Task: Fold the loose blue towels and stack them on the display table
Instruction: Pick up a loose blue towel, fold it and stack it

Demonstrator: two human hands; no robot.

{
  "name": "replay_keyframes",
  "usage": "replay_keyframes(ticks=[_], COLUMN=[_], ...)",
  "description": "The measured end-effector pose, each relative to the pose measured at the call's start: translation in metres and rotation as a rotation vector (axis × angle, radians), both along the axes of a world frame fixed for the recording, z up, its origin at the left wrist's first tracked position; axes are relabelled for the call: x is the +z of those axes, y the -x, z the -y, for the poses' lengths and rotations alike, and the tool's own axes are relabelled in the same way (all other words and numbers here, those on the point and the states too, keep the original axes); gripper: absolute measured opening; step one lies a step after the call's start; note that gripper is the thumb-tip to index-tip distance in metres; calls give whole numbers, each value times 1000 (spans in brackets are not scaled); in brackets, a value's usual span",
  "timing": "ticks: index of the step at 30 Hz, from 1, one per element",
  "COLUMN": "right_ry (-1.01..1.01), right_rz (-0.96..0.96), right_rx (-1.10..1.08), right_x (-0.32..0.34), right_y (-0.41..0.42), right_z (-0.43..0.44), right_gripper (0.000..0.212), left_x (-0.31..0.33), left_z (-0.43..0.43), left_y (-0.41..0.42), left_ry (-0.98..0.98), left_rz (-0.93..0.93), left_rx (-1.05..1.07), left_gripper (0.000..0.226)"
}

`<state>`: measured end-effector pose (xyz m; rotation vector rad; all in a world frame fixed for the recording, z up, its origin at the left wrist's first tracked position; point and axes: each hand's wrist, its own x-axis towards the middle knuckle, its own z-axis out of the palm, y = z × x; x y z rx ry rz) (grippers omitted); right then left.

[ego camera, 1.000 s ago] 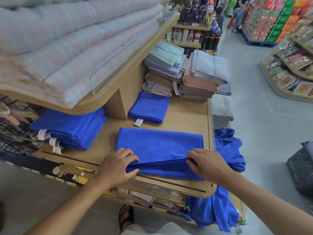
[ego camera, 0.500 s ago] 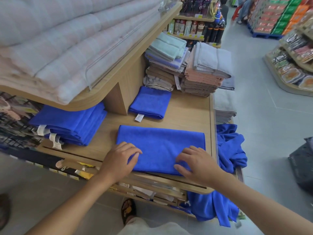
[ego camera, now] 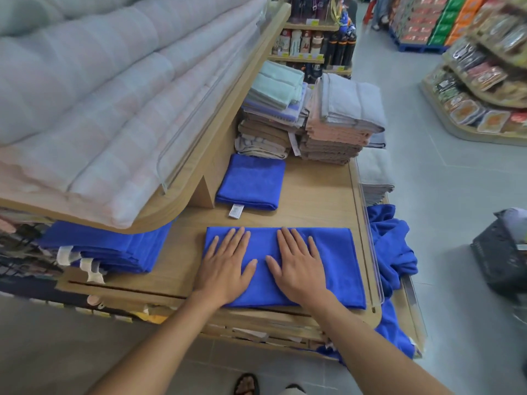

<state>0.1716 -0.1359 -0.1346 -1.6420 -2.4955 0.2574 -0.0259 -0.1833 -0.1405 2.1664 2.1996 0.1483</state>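
A blue towel (ego camera: 339,260), folded into a long rectangle, lies flat near the front edge of the wooden display table (ego camera: 316,201). My left hand (ego camera: 225,266) and my right hand (ego camera: 299,266) press flat on it side by side, fingers straight and spread. Behind it sits a small folded blue towel (ego camera: 251,182) with a white tag. A stack of folded blue towels (ego camera: 114,249) rests at the left under the upper shelf. Loose blue towels (ego camera: 395,249) hang in a heap over the table's right side.
Stacks of grey, pink, brown and mint towels (ego camera: 330,121) fill the table's back. A curved upper shelf (ego camera: 216,132) with quilts overhangs the left. A clear rail (ego camera: 370,246) lines the right edge. A dark basket (ego camera: 502,258) stands on the aisle floor at right.
Both hands let go of the towel's near edge after folding it over and slid forward onto the towel. Their fingers are now straight and flat on it.
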Motion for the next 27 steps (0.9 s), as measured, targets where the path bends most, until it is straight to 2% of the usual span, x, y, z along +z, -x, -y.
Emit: replay_keyframes(ticks=[5, 9, 18, 22, 24, 27], right_ry=[26, 15, 68, 70, 110, 193], right_rz=[98, 70, 36, -10, -32, 70], right_rx=[-229, -357, -382, -553, -570, -564], right_x=[-6, -8, 17, 22, 27, 42], right_y=[-56, -69, -63, -60, -65, -70], right_z=[-3, 9, -6, 11, 13, 0], right_gripper=[90, 93, 84, 94, 97, 103], left_x=[-9, -16, -7, -4, 0, 3], left_z=[-3, -7, -33, -34, -35, -33], left_y=[8, 12, 6, 1, -9, -31], left_ry=[0, -7, 21, 53, 54, 77], left_rz=[32, 32, 43, 19, 35, 53], left_rx=[-13, -27, -39, -34, -45, -124], left_gripper=[80, 80, 83, 80, 78, 77])
